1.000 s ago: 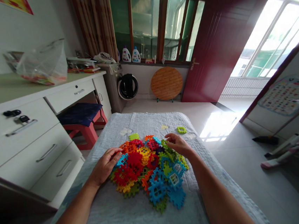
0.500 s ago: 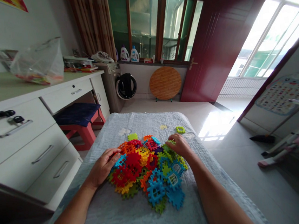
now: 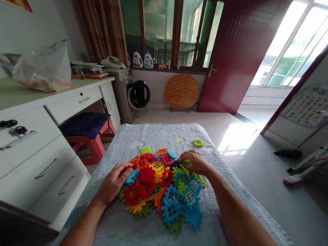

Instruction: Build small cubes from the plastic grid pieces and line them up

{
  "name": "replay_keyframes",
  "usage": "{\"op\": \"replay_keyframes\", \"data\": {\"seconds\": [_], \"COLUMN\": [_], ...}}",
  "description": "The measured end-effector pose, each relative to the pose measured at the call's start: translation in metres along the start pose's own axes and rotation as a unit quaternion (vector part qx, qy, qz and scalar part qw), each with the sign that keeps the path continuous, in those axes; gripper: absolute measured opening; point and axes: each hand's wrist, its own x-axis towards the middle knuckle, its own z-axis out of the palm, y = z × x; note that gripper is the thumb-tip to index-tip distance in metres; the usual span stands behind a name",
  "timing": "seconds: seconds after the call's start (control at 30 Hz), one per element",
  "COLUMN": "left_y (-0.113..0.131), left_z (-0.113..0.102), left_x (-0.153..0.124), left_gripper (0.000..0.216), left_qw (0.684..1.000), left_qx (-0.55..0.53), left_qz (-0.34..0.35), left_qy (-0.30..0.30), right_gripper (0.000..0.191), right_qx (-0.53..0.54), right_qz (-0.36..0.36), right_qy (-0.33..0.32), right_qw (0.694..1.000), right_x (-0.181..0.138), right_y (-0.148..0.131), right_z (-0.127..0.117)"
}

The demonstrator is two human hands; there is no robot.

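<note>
A heap of interlocking plastic building pieces (image 3: 146, 179) in red, orange, yellow, blue and green lies on the cloth-covered surface (image 3: 113, 236). My left hand (image 3: 117, 179) rests against the heap's left edge, fingers stretched out, next to orange and light-blue pieces. On the far right side, my right hand (image 3: 195, 161) lies over green pieces with its fingers loosely bent; its fingertips are partly hidden. Blue window-shaped pieces (image 3: 191, 197) sit at the near right of the heap. Apart from it, a green ring-shaped piece (image 3: 198, 143) lies beyond my right hand.
A white desk (image 3: 13, 98) with drawers stands to the left, holding a clear plastic bag (image 3: 44, 70). Beside it is a red stool (image 3: 95, 147) with a dark top. A washing machine (image 3: 123, 92), a round wooden board (image 3: 182, 91) and a red door (image 3: 240, 46) are farther back.
My right hand has shifted slightly down and toward me over the green pieces, its fingers more bent. My left hand and the heap look nearly unchanged.
</note>
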Motion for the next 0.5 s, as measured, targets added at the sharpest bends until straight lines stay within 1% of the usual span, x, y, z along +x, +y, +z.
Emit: {"op": "replay_keyframes", "data": {"seconds": [0.1,0.17,0.23,0.3,0.4,0.5], "left_y": [0.0,0.001,0.001,0.001,0.001,0.0], "left_z": [0.0,0.0,0.0,0.0,-0.001,0.0], "left_x": [0.0,0.0,0.0,0.0,0.0,0.0], "left_gripper": [0.041,0.041,0.041,0.042,0.042,0.042], "left_qw": [1.0,1.0,1.0,1.0,1.0,1.0], "left_qx": [0.001,0.001,0.001,0.001,0.004,0.008], "left_qz": [-0.001,0.001,0.002,0.0,-0.005,-0.003], "left_qy": [0.003,0.004,0.003,0.004,0.003,0.0], "right_gripper": [0.025,0.021,0.02,0.024,0.028,0.026], "right_qx": [0.037,0.067,0.1,0.126,0.126,0.092], "right_qz": [-0.014,-0.008,0.023,0.072,0.126,0.134], "right_qy": [0.042,0.091,0.145,0.178,0.177,0.159], "right_qw": [0.998,0.994,0.984,0.973,0.968,0.974], "right_x": [0.002,0.002,0.002,0.002,0.002,0.003], "right_y": [0.001,0.006,0.012,0.019,0.029,0.036], "right_z": [-0.005,-0.008,-0.01,-0.011,-0.007,0.001]}}
